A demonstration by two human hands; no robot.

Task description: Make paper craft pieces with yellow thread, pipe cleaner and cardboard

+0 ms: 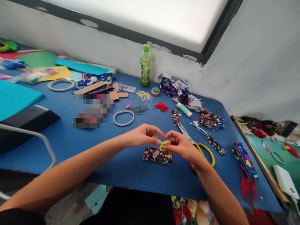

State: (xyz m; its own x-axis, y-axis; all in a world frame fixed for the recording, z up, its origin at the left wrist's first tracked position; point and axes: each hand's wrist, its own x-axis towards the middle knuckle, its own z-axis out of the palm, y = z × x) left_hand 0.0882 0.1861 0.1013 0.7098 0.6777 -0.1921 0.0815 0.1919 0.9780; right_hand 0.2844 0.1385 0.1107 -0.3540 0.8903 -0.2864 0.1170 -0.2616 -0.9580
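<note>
My left hand [144, 136] and my right hand [181, 143] meet over the front of the blue table, with fingertips and thumbs pinched together. Between them is a small looped piece of yellow cord [164, 143], its exact form partly hidden by the fingers. Just below lies a folded strip of black floral fabric [157, 156], flat on the table. Scissors [206, 151] with yellow and red handles lie open beside my right hand, partly covered by that wrist. Their blades point toward a small floral strip [174, 118].
Behind the hands are a white ring [123, 118], red threads [161, 107], yellow threads [143, 95], a glue stick [184, 109] and a green drink bottle [145, 67]. Fabric scraps [212, 119] lie right. A dark box [28, 126] and coloured paper [16, 95] occupy the left.
</note>
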